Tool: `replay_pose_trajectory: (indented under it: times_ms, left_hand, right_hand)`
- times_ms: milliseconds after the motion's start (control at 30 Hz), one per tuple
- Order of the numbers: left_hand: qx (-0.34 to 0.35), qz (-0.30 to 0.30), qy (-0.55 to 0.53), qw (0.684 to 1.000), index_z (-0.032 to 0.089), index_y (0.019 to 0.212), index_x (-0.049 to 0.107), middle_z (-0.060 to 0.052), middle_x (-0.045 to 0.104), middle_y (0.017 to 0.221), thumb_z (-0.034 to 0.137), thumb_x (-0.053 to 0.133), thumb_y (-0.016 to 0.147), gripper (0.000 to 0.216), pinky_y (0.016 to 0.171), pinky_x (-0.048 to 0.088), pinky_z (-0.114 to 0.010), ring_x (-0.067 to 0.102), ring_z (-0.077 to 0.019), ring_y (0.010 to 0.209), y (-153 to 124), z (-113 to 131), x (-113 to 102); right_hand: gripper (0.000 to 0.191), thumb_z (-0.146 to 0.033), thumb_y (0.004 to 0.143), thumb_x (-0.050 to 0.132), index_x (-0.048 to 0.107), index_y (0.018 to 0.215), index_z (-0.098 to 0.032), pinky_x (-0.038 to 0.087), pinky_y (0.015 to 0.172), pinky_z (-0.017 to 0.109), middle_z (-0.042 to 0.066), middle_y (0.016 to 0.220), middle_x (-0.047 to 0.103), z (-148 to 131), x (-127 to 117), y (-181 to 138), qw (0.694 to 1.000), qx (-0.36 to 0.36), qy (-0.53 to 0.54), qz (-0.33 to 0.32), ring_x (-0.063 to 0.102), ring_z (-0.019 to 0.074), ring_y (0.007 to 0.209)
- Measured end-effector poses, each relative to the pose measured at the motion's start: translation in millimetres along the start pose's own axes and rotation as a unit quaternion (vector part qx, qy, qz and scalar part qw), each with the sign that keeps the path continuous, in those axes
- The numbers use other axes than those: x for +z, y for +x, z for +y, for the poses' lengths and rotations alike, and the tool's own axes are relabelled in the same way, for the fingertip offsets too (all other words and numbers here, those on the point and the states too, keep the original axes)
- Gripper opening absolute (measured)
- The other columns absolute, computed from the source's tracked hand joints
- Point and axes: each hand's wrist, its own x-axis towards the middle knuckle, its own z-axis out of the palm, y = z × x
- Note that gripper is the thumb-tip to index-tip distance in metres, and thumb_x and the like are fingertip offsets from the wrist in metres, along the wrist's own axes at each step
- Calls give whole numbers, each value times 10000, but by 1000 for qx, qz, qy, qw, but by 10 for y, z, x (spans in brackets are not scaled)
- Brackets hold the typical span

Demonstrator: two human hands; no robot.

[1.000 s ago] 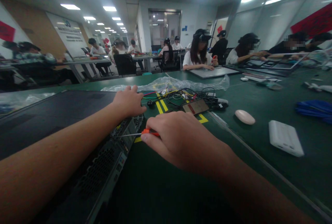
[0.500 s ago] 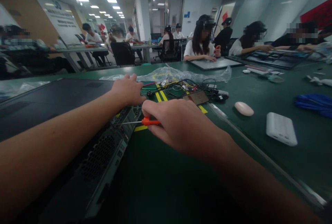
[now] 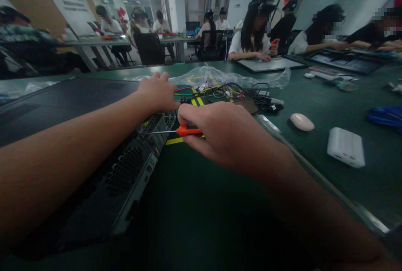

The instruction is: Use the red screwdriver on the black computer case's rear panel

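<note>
A black desktop computer case (image 3: 75, 99) lies on its side at the left, its rear panel with vents and ports facing right. My left hand (image 3: 158, 91) rests on the far edge of the case, fingers apart and partly hidden from me. In my closed right hand (image 3: 220, 130) is a screwdriver (image 3: 188, 131) with an orange handle. Its thin metal shaft points left to the rear panel. The tip is at the panel, but whether it sits in a screw I cannot tell.
Behind my hands lie tangled cables (image 3: 232, 93) and clear plastic wrap (image 3: 207, 74). On the green table (image 3: 194, 204) at the right are a pale pink oval object (image 3: 302, 122), a white box-shaped device (image 3: 346, 147) and a blue bundle (image 3: 386, 117). Several people sit beyond.
The view has tipped downward, so the surroundings sit higher in the picture. Both hands keep their places at the case, and the screwdriver still points to the rear panel.
</note>
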Motion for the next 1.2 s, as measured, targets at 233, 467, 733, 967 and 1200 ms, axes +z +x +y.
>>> replay_pose_trajectory:
  times_ms: [233,467,733,967,1200]
  left_hand:
    - [-2,17,-16,1000,287,1624,673,-208,547,1689,713,604,964,788,1198,477,-653,460,-571,1562,-18,6,16]
    - [15,16,21,1000,224,1552,719,-223,569,1663,696,551,1011,738,1167,545,-641,520,-494,1525,-29,-11,22]
    - [34,10,2,999,117,1529,719,-306,556,1651,737,465,1063,817,1156,542,-705,506,-530,1515,-67,-26,-26]
    - [30,11,5,999,122,1529,722,-319,558,1624,483,514,1066,623,1128,552,-722,508,-541,1528,-27,-51,2]
    - [28,8,9,1000,140,1542,718,-312,563,1620,696,451,1068,778,1145,548,-720,510,-525,1530,-25,-45,-1]
  right_hand:
    - [249,-293,1079,599,733,1263,-192,276,679,367,85,1007,812,20,6,0,1000,-8,9,7,692,233,852]
    - [277,-360,1127,595,787,1065,-170,306,733,387,98,1039,825,-11,-18,-5,1000,1,10,-3,721,247,950]
    - [265,-361,1094,674,752,1249,-159,320,705,367,103,1036,836,-59,33,-30,999,-21,12,27,756,274,975]
    - [275,-213,1113,543,725,1315,-178,368,715,348,108,1049,838,-40,46,-22,999,-22,-7,30,764,265,977]
    - [239,-202,1087,574,731,1266,-177,316,685,358,106,996,829,-28,44,-22,999,-24,-13,33,760,265,944]
